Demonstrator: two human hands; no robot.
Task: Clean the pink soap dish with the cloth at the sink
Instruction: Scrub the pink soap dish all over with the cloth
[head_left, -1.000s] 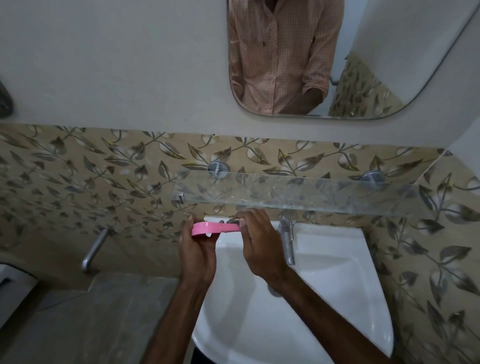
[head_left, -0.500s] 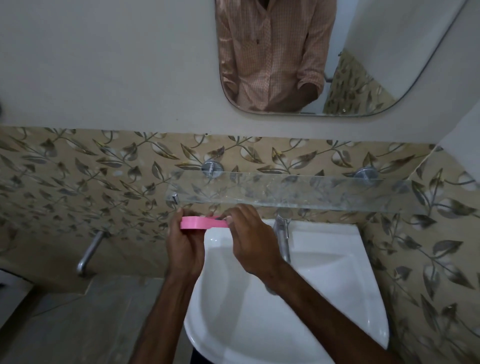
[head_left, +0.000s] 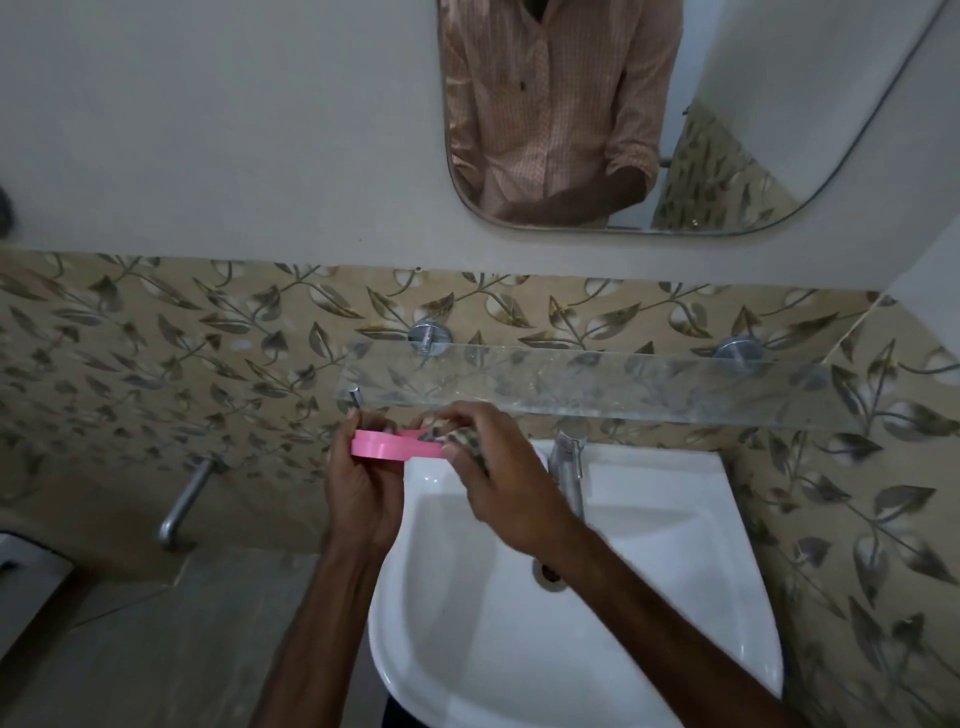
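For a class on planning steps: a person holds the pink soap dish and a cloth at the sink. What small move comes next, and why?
Probably slide the cloth leftward along the pink soap dish: the right hand presses it on the dish's right end only, while the left hand grips the left end.

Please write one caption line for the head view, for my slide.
Left hand holds the pink dish at the sink while right hand presses a cloth on it.
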